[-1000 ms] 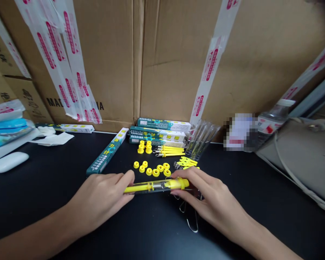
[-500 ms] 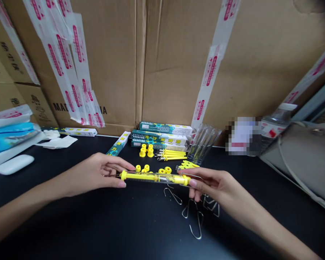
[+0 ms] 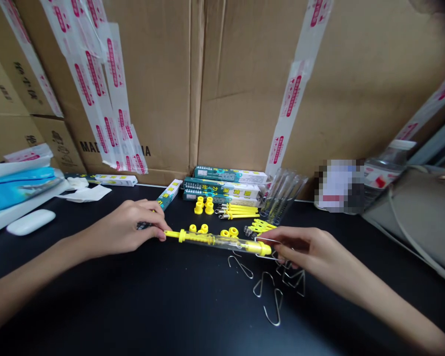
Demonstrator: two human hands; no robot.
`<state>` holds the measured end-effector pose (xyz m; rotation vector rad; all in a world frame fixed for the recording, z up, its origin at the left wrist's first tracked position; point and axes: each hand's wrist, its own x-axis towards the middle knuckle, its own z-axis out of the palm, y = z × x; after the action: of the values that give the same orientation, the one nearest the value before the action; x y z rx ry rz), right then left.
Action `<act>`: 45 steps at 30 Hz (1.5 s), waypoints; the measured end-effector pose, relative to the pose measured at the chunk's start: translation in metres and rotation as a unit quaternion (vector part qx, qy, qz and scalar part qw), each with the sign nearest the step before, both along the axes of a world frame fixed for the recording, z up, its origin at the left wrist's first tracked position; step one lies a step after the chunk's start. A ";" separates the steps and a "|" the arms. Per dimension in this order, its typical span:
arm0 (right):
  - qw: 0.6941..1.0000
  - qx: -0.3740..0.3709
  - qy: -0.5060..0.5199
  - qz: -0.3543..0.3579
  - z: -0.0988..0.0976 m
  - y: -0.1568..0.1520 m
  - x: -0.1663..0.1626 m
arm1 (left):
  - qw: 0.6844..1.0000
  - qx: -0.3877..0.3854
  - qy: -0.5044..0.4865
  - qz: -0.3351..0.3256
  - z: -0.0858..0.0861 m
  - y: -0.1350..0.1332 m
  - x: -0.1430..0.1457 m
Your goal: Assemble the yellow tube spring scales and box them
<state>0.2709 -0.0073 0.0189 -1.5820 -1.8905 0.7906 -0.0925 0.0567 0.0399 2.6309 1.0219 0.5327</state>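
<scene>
A tubular spring scale, clear with yellow ends, is stretched level between my two hands above the table. My left hand pinches the end of its yellow rod, which sticks out of the tube at the left. At the right end, my right hand grips a bent wire loop around the yellow cap. Some of its fingers are hidden behind the hand. Below lie loose metal hooks and bent wire pieces. Behind the tube are small yellow rings and yellow flanged caps.
Stacked printed boxes stand against the cardboard wall. Nearby are yellow rods and clear tubes. A white mouse and a blue packet lie left; a bottle and grey bag stand right.
My left hand has moved left and up, drawing the yellow rod out of the tube. The right hand has shifted slightly right, onto the wire loop, away from the cap. The view has shifted a little.
</scene>
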 end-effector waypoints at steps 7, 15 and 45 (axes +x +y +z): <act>0.992 -0.097 0.081 -0.002 0.006 0.009 0.022 | 0.996 0.079 0.016 0.028 -0.006 0.013 -0.014; 0.982 -0.119 0.147 -0.017 0.014 0.007 0.023 | 0.993 0.112 -0.006 0.046 -0.004 0.011 -0.011; 0.846 -0.292 0.444 -0.042 0.016 -0.022 -0.023 | 0.971 0.227 -0.008 -0.078 -0.044 -0.048 0.042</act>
<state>0.2474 -0.0289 0.0348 -1.2145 -0.9254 1.7932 -0.0504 0.0092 -0.0039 3.0606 0.7451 0.8334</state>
